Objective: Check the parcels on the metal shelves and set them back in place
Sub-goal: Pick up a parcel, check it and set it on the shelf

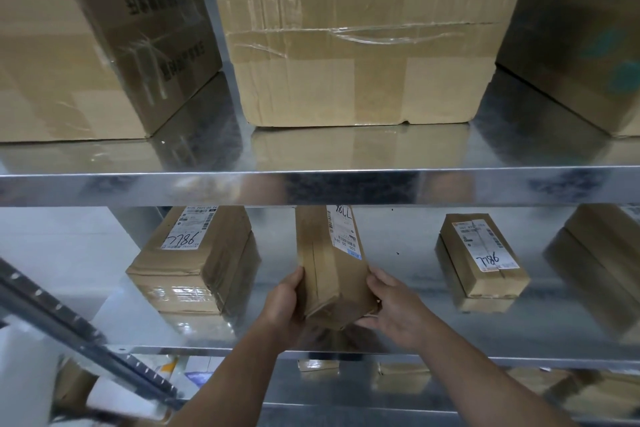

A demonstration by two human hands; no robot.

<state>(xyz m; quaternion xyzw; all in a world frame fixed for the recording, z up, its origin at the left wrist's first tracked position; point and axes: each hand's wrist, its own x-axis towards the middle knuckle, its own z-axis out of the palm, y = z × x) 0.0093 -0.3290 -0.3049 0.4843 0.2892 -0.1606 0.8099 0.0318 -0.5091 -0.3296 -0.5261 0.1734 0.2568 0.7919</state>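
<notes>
A long narrow brown parcel (pixel 329 267) with a white label lies on the middle metal shelf (pixel 433 333), its near end tilted up. My left hand (pixel 285 305) grips its left side and my right hand (pixel 391 308) grips its right side near the front end. To the left sits a taped parcel (pixel 194 263) with a label marked 7786. A smaller labelled parcel (pixel 485 260) lies to the right.
Three big cardboard boxes stand on the upper shelf (pixel 311 184): one at the left (pixel 86 45), one in the middle (pixel 360 45), one at the right (pixel 581 55). Another brown parcel (pixel 599 263) sits at the far right. A dark perforated upright (pixel 79 333) slants across the lower left. More small parcels lie on the shelf below.
</notes>
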